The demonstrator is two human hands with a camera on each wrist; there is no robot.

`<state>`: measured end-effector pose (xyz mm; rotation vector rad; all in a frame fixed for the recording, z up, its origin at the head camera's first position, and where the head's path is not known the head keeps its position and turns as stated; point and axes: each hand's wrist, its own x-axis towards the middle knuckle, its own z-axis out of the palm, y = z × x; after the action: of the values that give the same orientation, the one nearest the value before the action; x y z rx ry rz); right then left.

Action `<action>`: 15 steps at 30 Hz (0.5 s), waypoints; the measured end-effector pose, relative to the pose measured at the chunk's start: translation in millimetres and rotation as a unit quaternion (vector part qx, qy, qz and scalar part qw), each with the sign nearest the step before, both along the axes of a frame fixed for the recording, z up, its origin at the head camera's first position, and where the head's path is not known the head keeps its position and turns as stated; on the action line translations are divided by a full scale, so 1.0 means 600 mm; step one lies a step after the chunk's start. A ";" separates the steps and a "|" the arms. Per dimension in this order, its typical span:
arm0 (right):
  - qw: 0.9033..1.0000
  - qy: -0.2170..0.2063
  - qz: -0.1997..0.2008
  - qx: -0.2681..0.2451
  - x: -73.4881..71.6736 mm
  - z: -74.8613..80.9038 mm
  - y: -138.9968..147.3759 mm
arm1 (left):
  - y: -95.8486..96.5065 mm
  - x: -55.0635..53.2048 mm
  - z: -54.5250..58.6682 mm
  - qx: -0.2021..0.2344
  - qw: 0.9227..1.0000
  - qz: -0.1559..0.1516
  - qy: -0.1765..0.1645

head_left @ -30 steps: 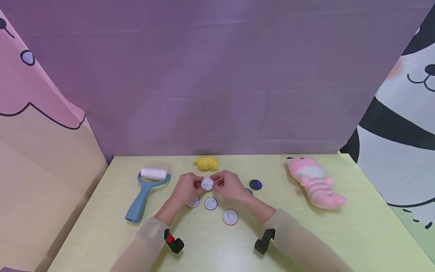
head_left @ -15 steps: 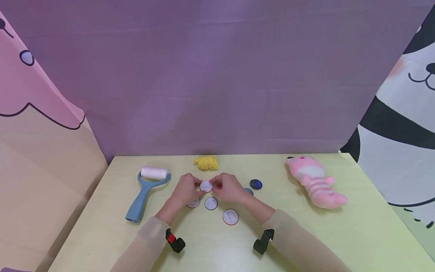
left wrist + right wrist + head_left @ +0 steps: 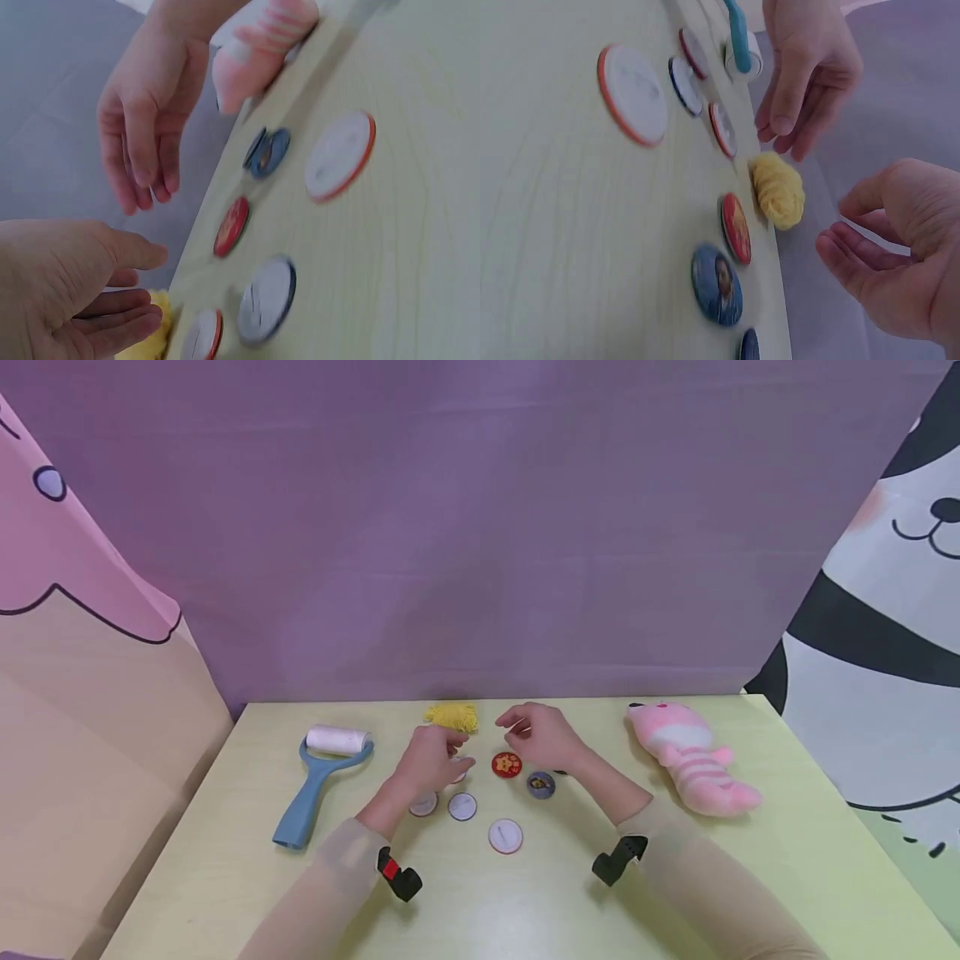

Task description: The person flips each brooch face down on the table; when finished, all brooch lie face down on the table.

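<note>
My left hand (image 3: 431, 764) hovers above a white-backed pin badge (image 3: 458, 772), partly covering it in the head view. In the left wrist view the fingers of that hand are loosely bent with nothing between them. Up and to the right, my right hand (image 3: 542, 735) hangs in the air, fingers relaxed and holding nothing. Below it lie a red badge (image 3: 507, 765) and a blue badge (image 3: 541, 785), faces up. A dark blue badge (image 3: 750, 346) is mostly hidden by my right wrist in the head view. More white-backed badges (image 3: 462, 807) lie nearer me, including a larger one (image 3: 506, 836).
A yellow yarn bundle (image 3: 452, 717) sits at the table's back edge, just behind my left hand. On the left lies a blue-handled lint roller (image 3: 322, 785). A pink plush toy (image 3: 693, 760) lies on the right side of the table (image 3: 780, 885).
Both hands pinched a white-backed badge between them; it now rests on the table, released. My right hand has lifted away up and right, uncovering the red and blue badges.
</note>
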<state>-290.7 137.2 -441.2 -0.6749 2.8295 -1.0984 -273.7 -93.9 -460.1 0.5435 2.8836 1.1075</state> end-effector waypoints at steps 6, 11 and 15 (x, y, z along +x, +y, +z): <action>0.999 0.001 0.026 0.033 -0.005 -0.010 0.027 | 0.044 -0.003 0.001 0.018 0.999 -0.026 -0.007; 0.998 -0.013 0.033 0.049 0.003 -0.030 0.037 | 0.071 -0.003 -0.011 -0.010 0.999 -0.033 -0.008; 0.998 -0.014 0.041 0.054 0.006 -0.041 0.039 | 0.081 0.001 -0.015 -0.017 0.999 -0.026 -0.025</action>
<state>-286.9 160.5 -466.1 -0.7537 2.7850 -0.9280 -273.1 -45.4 -469.3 0.5774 2.8228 1.0473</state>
